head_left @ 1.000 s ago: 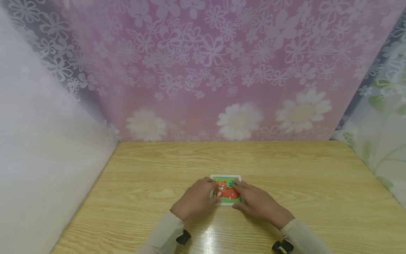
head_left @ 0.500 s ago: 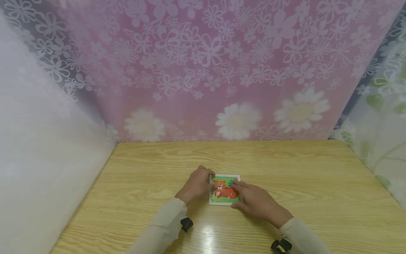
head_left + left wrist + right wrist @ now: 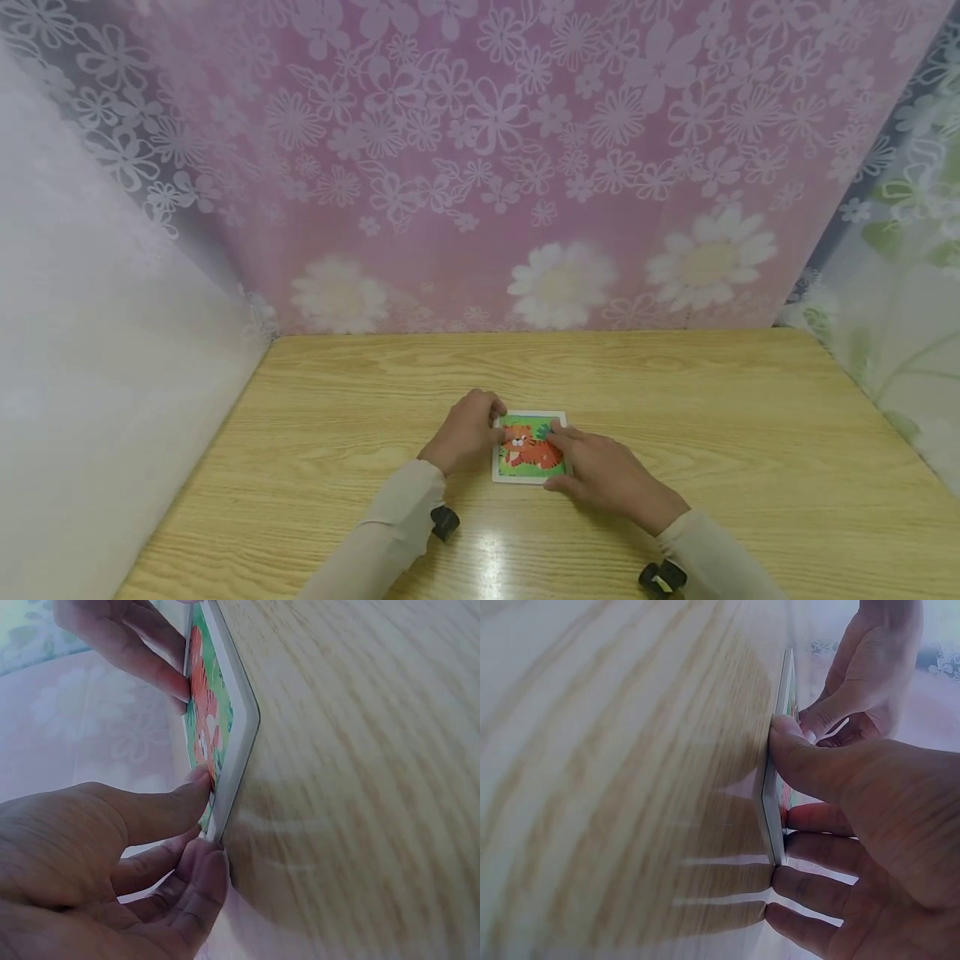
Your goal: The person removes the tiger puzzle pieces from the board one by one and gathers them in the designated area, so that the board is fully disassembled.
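Note:
A small square picture board [image 3: 528, 467] lies flat on the table, showing an orange tiger on green inside a white border. My left hand [image 3: 467, 429] is at its far left corner. In the left wrist view the left thumb [image 3: 184, 802] presses on the picture beside the border, while the curled fingers [image 3: 204, 877] meet the edge. From the right, my right hand [image 3: 607, 475] holds the board, its thumb [image 3: 791, 746] at the near edge and a fingertip on the picture. Its other fingers [image 3: 814, 889] lie along the right edge, some reaching the tabletop. The hands cover parts of the picture.
The wood-grain table [image 3: 360, 392] extends around the board on all sides. A pink flowered curtain [image 3: 450, 275] hangs behind it, with pale sheets at left and right. A dark wrist strap device [image 3: 444, 523] sits at the left sleeve, another [image 3: 662, 577] at the right.
My left hand has moved from the board's left side up to its far left corner, uncovering the near left part. The right hand stays in place on the board.

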A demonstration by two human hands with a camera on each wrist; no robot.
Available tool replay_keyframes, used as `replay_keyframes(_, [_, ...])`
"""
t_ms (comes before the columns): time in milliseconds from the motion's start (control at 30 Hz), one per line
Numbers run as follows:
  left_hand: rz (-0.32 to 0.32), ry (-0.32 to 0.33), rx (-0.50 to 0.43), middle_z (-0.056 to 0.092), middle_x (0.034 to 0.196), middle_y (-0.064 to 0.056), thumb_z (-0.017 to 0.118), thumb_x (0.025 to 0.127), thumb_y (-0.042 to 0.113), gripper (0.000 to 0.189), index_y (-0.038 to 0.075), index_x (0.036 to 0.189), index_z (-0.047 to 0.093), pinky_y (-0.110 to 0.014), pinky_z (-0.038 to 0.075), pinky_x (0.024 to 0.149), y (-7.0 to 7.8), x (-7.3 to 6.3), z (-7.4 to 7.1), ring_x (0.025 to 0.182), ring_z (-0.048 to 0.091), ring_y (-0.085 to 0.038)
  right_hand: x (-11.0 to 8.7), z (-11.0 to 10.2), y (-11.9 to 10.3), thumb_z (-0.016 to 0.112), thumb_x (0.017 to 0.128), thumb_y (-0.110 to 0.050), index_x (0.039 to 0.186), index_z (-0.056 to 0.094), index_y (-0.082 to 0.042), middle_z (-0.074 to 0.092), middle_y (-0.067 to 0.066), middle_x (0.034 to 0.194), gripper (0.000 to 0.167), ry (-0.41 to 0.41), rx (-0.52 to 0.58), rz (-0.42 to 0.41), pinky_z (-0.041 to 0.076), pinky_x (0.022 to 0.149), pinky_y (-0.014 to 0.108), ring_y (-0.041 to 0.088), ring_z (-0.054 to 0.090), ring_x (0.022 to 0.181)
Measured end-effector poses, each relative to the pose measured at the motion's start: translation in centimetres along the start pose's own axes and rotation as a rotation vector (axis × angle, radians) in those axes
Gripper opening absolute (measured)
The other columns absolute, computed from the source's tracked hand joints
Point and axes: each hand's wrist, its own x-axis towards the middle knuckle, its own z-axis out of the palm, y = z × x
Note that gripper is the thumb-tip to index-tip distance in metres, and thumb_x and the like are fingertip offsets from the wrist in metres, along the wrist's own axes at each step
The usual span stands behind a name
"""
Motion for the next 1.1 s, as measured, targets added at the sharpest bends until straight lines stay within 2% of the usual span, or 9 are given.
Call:
replay_keyframes(333, [0.012,0.013,-0.053,0.061,0.103,-0.005,0.080,0.089,0.013,0.026,0.003,0.110,0.069,-0.039,0.050,0.083,-0.35,0.34,0.20,0.092,0.056,-0.019,-0.04,-0.04,-0.10,0.079,0.088,-0.037,0.136,0.059,0.005,0.053,0.028,0.142,0.066,0.009,-0.005,-0.007,0.051,0.094,0.055,0.044,0.059,0.123])
replay_keyframes(700, [0.011,0.020,-0.052,0.062,0.100,-0.004,0.080,0.089,0.012,0.026,0.003,0.110,0.070,-0.037,0.050,0.078,-0.53,0.31,0.06,0.087,0.056,-0.018,0.04,-0.28,-0.53,0.078,0.088,-0.037,0.139,0.061,-0.007,0.053,0.025,0.144,0.062,-0.012,-0.033,-0.062,0.055,0.082,0.053,0.043,0.065,0.112])
replay_keyframes(967, [0.019,0.021,-0.055,0.062,0.100,-0.005,0.080,0.088,0.010,0.026,0.002,0.110,0.069,-0.037,0.050,0.078,-0.38,0.35,0.00,0.087,0.056,-0.018,0.02,0.02,-0.68,0.078,0.090,-0.030,0.140,0.058,0.000,0.050,0.022,0.148,0.062,0.001,-0.071,-0.112,0.051,0.092,0.058,0.054,0.058,0.118])
replay_keyframes(1100, [0.021,0.027,-0.055,0.063,0.100,-0.005,0.082,0.087,0.011,0.027,0.002,0.109,0.069,-0.037,0.051,0.079,-0.29,0.47,0.07,0.088,0.056,-0.017,0.02,-0.02,-0.62,0.078,0.090,-0.030,0.140,0.058,-0.001,0.051,0.020,0.148,0.061,-0.003,-0.075,-0.108,0.051,0.092,0.057,0.053,0.058,0.118])
